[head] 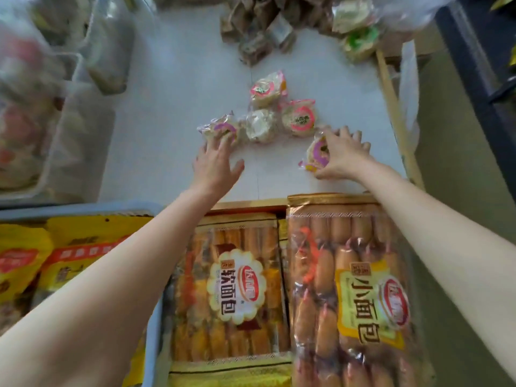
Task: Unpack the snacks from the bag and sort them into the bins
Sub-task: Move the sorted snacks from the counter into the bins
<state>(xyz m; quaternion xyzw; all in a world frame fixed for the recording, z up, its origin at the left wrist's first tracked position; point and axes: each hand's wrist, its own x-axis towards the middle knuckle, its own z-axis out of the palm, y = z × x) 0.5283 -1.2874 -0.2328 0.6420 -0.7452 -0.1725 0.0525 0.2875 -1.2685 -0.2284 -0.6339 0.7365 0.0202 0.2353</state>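
At the far left we see blurred clear plastic bins [42, 152] holding wrapped snacks, beside the white tabletop [173, 107]. Our left hand [216, 163] reaches with fingers spread, its fingertips touching a purple-ringed round wrapped cake [220, 129] at the left of a small cluster of similar cakes. Further right, our right hand [342, 155] grips another purple-ringed wrapped cake [317, 155], just beyond two large clear bags of bread rolls [349, 289].
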